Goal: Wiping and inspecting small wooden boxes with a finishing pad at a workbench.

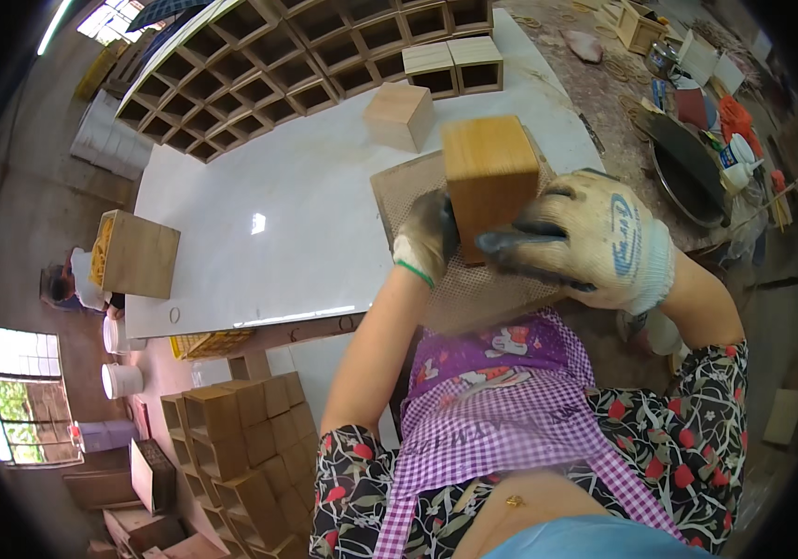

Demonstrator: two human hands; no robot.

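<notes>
A varnished honey-coloured wooden box (490, 154) stands on a brown mesh-textured mat (402, 191) at the near right of the white tabletop. My left hand (425, 233), in a cream glove with dark fingertips, is closed against the box's left side, holding it. My right hand (576, 238), also in a cream glove with dark fingers, is curled at the box's front right, index finger reaching across the lower face; whatever is under its fingers is hidden. A paler wooden box (396, 116) sits just beyond the mat.
Rows of open cubbies (278, 65) and two pale boxes (474, 65) line the back. A filled box (143, 256) sits at left near a seated person (82, 279). Stacked boxes (245, 456) stand lower left. A cluttered bench (604, 93) with a dark pan (683, 177) runs along the right.
</notes>
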